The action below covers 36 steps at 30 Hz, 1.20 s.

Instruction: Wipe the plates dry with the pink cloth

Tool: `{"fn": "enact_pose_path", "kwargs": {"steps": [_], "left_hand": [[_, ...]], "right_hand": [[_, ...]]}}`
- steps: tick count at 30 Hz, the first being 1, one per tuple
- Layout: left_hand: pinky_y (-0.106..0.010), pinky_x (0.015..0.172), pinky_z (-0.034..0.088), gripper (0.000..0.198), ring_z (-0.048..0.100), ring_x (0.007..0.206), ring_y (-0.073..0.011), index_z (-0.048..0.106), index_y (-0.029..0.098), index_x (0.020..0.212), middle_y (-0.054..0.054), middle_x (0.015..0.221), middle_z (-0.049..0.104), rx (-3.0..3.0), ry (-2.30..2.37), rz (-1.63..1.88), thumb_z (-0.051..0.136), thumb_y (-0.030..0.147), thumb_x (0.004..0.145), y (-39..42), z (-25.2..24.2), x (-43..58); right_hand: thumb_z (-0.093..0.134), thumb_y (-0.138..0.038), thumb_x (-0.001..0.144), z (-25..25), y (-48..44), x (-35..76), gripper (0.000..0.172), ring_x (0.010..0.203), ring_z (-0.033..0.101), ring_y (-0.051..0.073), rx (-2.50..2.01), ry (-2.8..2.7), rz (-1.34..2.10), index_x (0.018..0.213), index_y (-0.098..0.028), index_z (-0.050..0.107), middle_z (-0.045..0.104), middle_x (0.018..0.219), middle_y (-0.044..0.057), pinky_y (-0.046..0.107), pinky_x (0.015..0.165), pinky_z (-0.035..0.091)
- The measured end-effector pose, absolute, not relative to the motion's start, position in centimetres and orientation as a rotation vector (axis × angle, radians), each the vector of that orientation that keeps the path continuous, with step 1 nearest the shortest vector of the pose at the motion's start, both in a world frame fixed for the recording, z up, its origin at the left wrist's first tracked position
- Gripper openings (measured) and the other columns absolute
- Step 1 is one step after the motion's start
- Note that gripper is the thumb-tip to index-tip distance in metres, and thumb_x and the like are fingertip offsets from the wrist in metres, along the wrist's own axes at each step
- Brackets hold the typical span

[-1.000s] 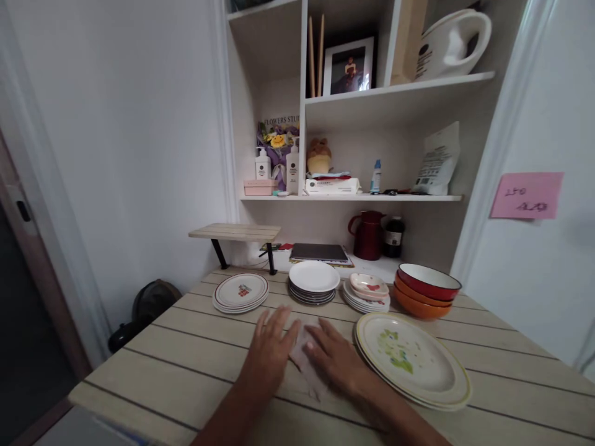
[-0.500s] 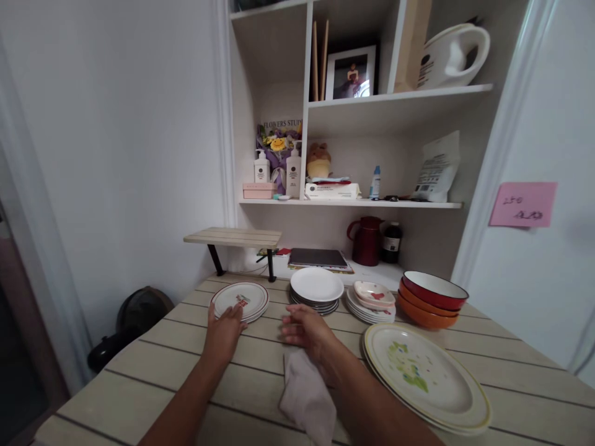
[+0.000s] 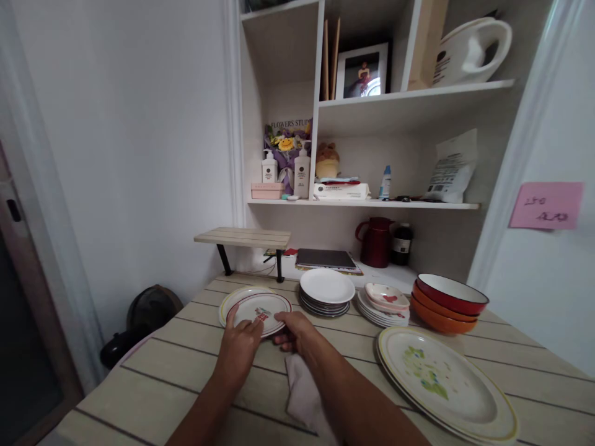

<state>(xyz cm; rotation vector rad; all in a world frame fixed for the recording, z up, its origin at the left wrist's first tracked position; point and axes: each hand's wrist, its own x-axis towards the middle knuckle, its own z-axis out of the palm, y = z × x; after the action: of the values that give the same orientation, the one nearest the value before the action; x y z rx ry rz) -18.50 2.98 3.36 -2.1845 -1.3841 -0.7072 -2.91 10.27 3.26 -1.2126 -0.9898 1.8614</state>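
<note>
A small round plate with a red print (image 3: pixel 255 303) tops a low stack at the table's back left. My left hand (image 3: pixel 240 348) grips its near edge, fingers lying over the rim. My right hand (image 3: pixel 297 331) pinches the same plate at its right near rim, thumb on top. A crumpled pale cloth (image 3: pixel 301 396) lies on the table under my right forearm, held by neither hand.
Behind stand a stack of white plates (image 3: pixel 326 286), small red-printed dishes (image 3: pixel 385 297) and stacked red and orange bowls (image 3: pixel 449 297). A large green-patterned plate (image 3: pixel 446 384) lies at the right. A low wooden riser (image 3: pixel 244 238), a red jug (image 3: pixel 375 241) and shelves line the back.
Both hands left the cloth and moved forward and left to the red-printed plate, where they closed on its near rim. The cloth stays on the table.
</note>
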Motion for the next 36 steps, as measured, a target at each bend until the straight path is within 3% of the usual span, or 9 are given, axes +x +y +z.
{"fn": "enact_pose_path", "kwargs": {"steps": [3, 5, 10, 13, 15, 20, 23, 28, 36], "left_hand": [[-0.056, 0.115, 0.028, 0.030, 0.068, 0.082, -0.0172, 0.066, 0.022, 0.111, -0.003, 0.099, 0.076, -2.125, -1.261, -0.728, 0.045, 0.010, 0.092, 2.8, 2.7, -18.3], [-0.056, 0.115, 0.028, 0.029, 0.068, 0.080, -0.0162, 0.066, 0.021, 0.109, -0.003, 0.099, 0.076, -2.074, -1.170, -0.763, 0.045, 0.010, 0.093, 2.6, 2.6, -18.1], [-0.053, 0.119, 0.024, 0.027, 0.068, 0.089, -0.0151, 0.065, 0.018, 0.110, -0.005, 0.101, 0.076, -1.915, -0.835, -0.881, 0.046, 0.010, 0.093, 0.9, 4.1, -16.8], [-0.052, 0.120, 0.021, 0.027, 0.066, 0.103, -0.0168, 0.065, 0.014, 0.114, -0.008, 0.109, 0.075, -1.883, -0.686, -0.908, 0.047, 0.010, 0.093, -0.7, 5.8, -15.0], [-0.053, 0.120, 0.021, 0.027, 0.064, 0.110, -0.0184, 0.065, 0.013, 0.114, -0.009, 0.112, 0.074, -1.901, -0.624, -0.955, 0.047, 0.012, 0.094, -1.5, 6.6, -13.4], [-0.048, 0.118, 0.028, 0.025, 0.063, 0.111, -0.0189, 0.067, 0.014, 0.109, -0.007, 0.109, 0.074, -2.004, -0.475, -1.001, 0.046, 0.013, 0.095, -1.8, 6.8, -9.4], [-0.041, 0.111, 0.040, 0.028, 0.063, 0.113, -0.0181, 0.062, 0.018, 0.119, -0.006, 0.114, 0.072, -2.138, -0.519, -0.952, 0.045, 0.019, 0.096, -1.5, 5.5, -8.1], [-0.040, 0.105, 0.047, 0.053, 0.055, 0.126, -0.0203, 0.035, 0.018, 0.144, -0.012, 0.132, 0.062, -2.253, -0.873, -1.198, 0.051, 0.025, 0.094, -2.1, 3.1, -7.4], [-0.053, 0.111, 0.036, 0.056, 0.037, 0.140, -0.0276, 0.032, 0.018, 0.142, -0.020, 0.148, 0.039, -2.159, -1.317, -1.508, 0.052, 0.033, 0.092, -2.4, 1.9, -8.2]], "right_hand": [[0.058, -0.037, 0.093, 4.1, 9.9, -3.0, 0.031, 0.085, 0.066, 0.017, -1.392, -0.952, 1.774, 0.114, -0.015, 0.059, 0.066, 0.105, 0.007, 0.035, 0.072, 0.057], [0.058, -0.038, 0.093, 5.1, 9.3, -2.8, 0.033, 0.095, 0.064, 0.018, -1.413, -0.934, 1.728, 0.118, -0.017, 0.058, 0.063, 0.115, 0.007, 0.038, 0.080, 0.056], [0.059, -0.013, 0.083, 7.7, 5.9, -0.6, 0.024, 0.067, 0.065, 0.015, -1.182, -0.909, 1.631, 0.107, -0.012, 0.064, 0.071, 0.083, 0.005, 0.031, 0.066, 0.055], [0.063, -0.011, 0.074, 7.9, 2.5, 1.8, 0.041, 0.084, 0.070, 0.017, -0.888, -0.880, 1.607, 0.115, -0.017, 0.064, 0.076, 0.097, 0.005, 0.029, 0.080, 0.055], [0.068, -0.013, 0.070, 7.2, 0.5, 3.6, 0.050, 0.095, 0.070, 0.020, -0.497, -0.735, 1.698, 0.120, -0.014, 0.063, 0.075, 0.104, 0.009, 0.031, 0.089, 0.053], [0.068, -0.017, 0.077, 4.8, -1.6, 8.1, 0.054, 0.100, 0.070, 0.022, -0.379, -0.555, 1.826, 0.129, -0.010, 0.057, 0.074, 0.111, 0.014, 0.036, 0.092, 0.054], [0.069, -0.020, 0.079, 4.2, -2.0, 10.0, 0.056, 0.105, 0.069, 0.025, -0.405, -0.524, 1.710, 0.133, -0.010, 0.054, 0.072, 0.114, 0.015, 0.042, 0.094, 0.054], [0.073, -0.018, 0.076, 4.6, -2.7, 10.5, 0.063, 0.106, 0.068, 0.029, -0.468, -0.516, 1.483, 0.136, -0.017, 0.051, 0.074, 0.113, 0.011, 0.047, 0.093, 0.055], [0.070, -0.012, 0.077, 5.0, -1.5, 11.7, 0.060, 0.111, 0.066, 0.020, -0.448, -0.428, 1.273, 0.133, -0.025, 0.054, 0.072, 0.117, 0.002, 0.038, 0.101, 0.053]]}}
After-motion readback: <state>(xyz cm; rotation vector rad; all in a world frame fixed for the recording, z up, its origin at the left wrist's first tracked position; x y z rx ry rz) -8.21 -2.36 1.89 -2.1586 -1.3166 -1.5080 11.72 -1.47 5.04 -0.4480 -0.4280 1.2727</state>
